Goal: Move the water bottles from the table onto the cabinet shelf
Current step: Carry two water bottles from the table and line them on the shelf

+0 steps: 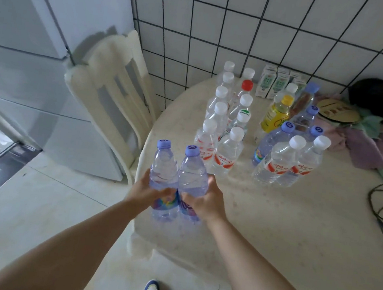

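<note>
At the table (272,225) edge, the left hand (145,193) is gripping one purple-capped bottle (164,172) and the right hand (206,202) another (193,176). They're touching, upright.

Two held bottles (177,174): clear, blue-tinted plastic, ribbed, glossy; matt lilac caps (164,144); shiny multicoloured film labels. Round table (283,227): cream speckled stone-look top, smooth, faint sheen. Wall tiles (246,32): white glazed, dark grout. Chair (110,92): cream painted, satin. Crumpled cloth (364,145): soft, matt.
</note>
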